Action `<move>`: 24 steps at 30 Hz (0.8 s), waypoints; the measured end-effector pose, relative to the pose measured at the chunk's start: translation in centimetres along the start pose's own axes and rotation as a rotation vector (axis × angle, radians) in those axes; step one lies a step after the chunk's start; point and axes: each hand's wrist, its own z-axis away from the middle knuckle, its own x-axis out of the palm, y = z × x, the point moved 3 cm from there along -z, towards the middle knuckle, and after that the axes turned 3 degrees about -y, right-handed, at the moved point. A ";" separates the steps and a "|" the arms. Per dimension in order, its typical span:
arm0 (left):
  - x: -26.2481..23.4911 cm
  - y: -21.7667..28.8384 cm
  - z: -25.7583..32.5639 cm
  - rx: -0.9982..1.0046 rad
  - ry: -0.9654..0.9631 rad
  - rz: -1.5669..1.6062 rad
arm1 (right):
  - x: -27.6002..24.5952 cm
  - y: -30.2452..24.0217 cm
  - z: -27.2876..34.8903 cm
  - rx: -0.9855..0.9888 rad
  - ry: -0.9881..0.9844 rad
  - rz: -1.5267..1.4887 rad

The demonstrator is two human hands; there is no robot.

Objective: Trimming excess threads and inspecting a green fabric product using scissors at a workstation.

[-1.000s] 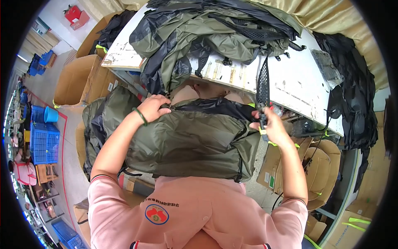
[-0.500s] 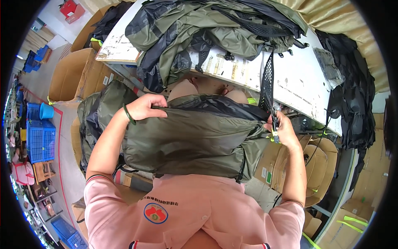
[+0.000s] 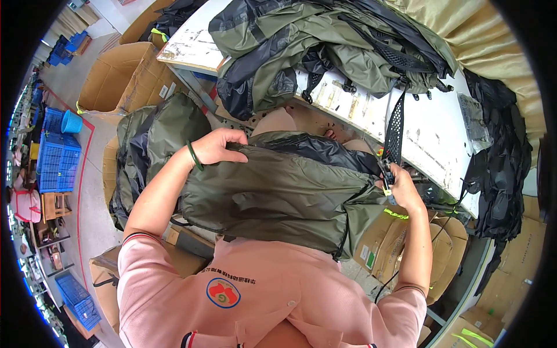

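With my arms spread, my left hand (image 3: 217, 149) pinches the top edge of the olive fabric (image 3: 272, 194) lying before my torso, my right hand (image 3: 405, 188) curls around a small dark tool (image 3: 386, 171) at its right end, and the farthest-left carton (image 3: 138, 24) holds black cloth (image 3: 178, 22).

Light's bright, white tabletop (image 3: 432, 130) nearly washed out toward its right edge, soft sheen on olive fabric (image 3: 261, 191), lines bending toward black rim.

head-worn fisheye (left of a pair), looking down, near olive fabric (image 3: 267, 194)
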 end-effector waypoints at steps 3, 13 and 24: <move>0.2 -0.6 -0.3 -0.018 0.002 0.019 | 0.1 0.2 -0.3 0.040 -0.045 -0.026; -0.1 -0.8 -1.3 -0.005 0.132 -0.304 | -0.1 -0.2 0.0 0.068 -0.099 0.043; 9.8 5.5 -13.5 0.403 -0.030 -0.470 | 0.6 0.6 3.0 0.084 -0.059 -0.129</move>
